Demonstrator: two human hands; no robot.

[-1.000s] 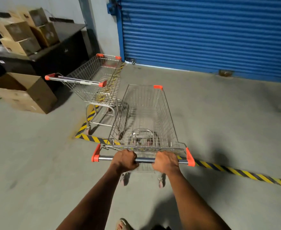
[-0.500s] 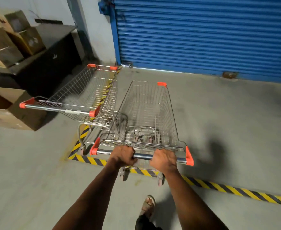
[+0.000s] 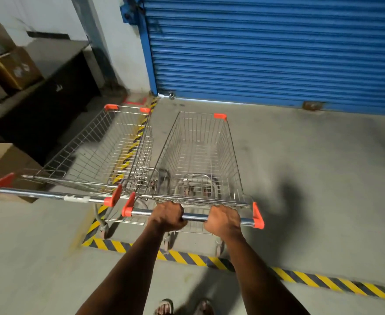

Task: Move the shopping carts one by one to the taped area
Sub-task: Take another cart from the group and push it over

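Note:
A wire shopping cart (image 3: pixel 198 155) with orange corner caps stands in front of me, its wheels just past the yellow-and-black floor tape (image 3: pixel 300 277). My left hand (image 3: pixel 167 215) and my right hand (image 3: pixel 223 220) both grip its chrome handle bar (image 3: pixel 195 216). A second, matching cart (image 3: pixel 100 153) stands close beside it on the left, straddling the tape's left strip; their orange handle ends almost touch.
A blue roller shutter (image 3: pixel 266 53) closes the far side. A dark cabinet (image 3: pixel 48 103) with cardboard boxes (image 3: pixel 9 64) on top stands at the left, another box (image 3: pixel 3 164) on the floor. Bare concrete lies to the right. My sandalled feet (image 3: pixel 182 306) show below.
I have pushed the held cart forward over the tape line and alongside the left cart. The shutter and the left cart now look closer.

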